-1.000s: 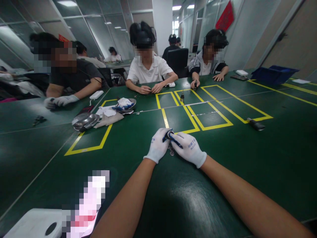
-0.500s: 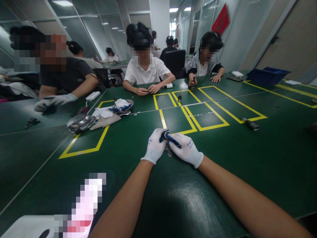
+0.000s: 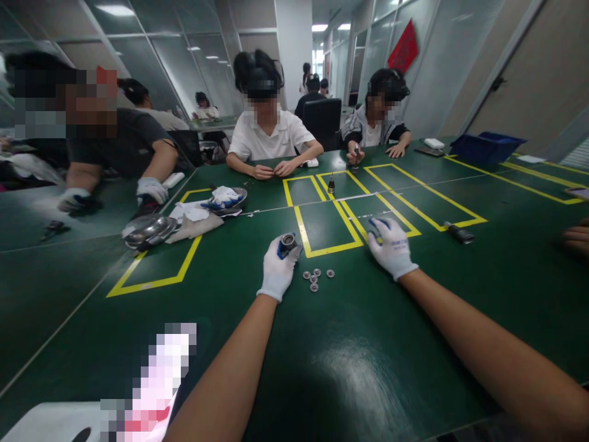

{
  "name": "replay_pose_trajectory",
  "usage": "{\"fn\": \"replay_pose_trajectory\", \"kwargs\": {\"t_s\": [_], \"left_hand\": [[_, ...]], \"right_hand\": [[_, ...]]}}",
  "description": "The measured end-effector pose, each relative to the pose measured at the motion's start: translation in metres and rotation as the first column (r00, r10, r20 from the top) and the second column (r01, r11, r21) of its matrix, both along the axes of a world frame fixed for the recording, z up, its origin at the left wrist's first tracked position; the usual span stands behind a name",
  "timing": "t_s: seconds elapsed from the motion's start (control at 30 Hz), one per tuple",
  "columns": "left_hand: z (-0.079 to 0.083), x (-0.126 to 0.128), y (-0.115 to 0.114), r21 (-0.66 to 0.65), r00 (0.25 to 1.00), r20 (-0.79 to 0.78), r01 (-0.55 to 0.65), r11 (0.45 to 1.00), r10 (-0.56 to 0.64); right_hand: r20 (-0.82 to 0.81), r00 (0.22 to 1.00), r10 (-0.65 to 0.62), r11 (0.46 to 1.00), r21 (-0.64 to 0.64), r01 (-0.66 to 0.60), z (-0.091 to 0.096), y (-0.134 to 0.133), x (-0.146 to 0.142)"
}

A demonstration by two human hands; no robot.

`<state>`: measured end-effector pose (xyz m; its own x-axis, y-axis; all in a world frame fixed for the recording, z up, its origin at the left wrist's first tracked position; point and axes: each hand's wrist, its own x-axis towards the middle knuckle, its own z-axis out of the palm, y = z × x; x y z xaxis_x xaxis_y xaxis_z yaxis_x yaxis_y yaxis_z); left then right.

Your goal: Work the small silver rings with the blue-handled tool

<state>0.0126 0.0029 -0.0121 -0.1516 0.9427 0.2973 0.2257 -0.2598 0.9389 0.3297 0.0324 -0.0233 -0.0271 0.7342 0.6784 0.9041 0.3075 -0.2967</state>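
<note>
Wrapped in my gloved left hand [image 3: 277, 270] is a dark cylindrical part [image 3: 288, 240], its round metal-rimmed end facing up. I cannot tell exactly what kind of part it is. Just right of that hand, several small round metal discs with raised centres [image 3: 313, 279] lie loosely grouped on the green table [image 3: 257, 368]. My gloved right hand [image 3: 390, 247] is apart from them, over a yellow tape outline [image 3: 398, 239], with its fingers spread and nothing visible in them.
Metal bowls [image 3: 150, 231] and cloths [image 3: 196, 215] lie to the left. A black cylinder [image 3: 459, 232] lies on the right; a small dark upright piece [image 3: 331, 184] stands ahead. A blue bin [image 3: 485, 147] sits far right. Co-workers sit across and to the left.
My right hand has left the cylindrical part and moved right, opening. The part stays in my left hand, now tilted end up. The discs are uncovered. The left co-worker's hand has moved toward the bowls.
</note>
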Motion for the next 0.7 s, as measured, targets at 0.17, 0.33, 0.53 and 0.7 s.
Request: {"fn": "replay_pose_trajectory", "kwargs": {"t_s": [0.17,0.33,0.53,0.7], "left_hand": [[0.002,0.002,-0.001,-0.003,0.998,0.067,0.013,1.000,-0.013],[-0.001,0.002,0.003,-0.012,0.991,0.122,-0.050,0.999,0.052],[-0.007,-0.008,0.012,-0.016,0.970,0.190,-0.151,0.988,0.151],[-0.006,-0.007,0.014,-0.007,0.969,0.191,-0.157,0.988,0.155]], "right_hand": [[0.167,0.895,-0.413,0.911,0.053,0.410,-0.011,0.000,0.120],[0.122,0.757,-0.642,0.759,-0.038,0.650,-0.026,0.001,0.205],[0.131,0.809,-0.573,0.722,-0.387,0.574,-0.026,0.009,0.215],[0.156,0.866,-0.474,0.811,-0.306,0.499,-0.022,0.000,0.189]]}}
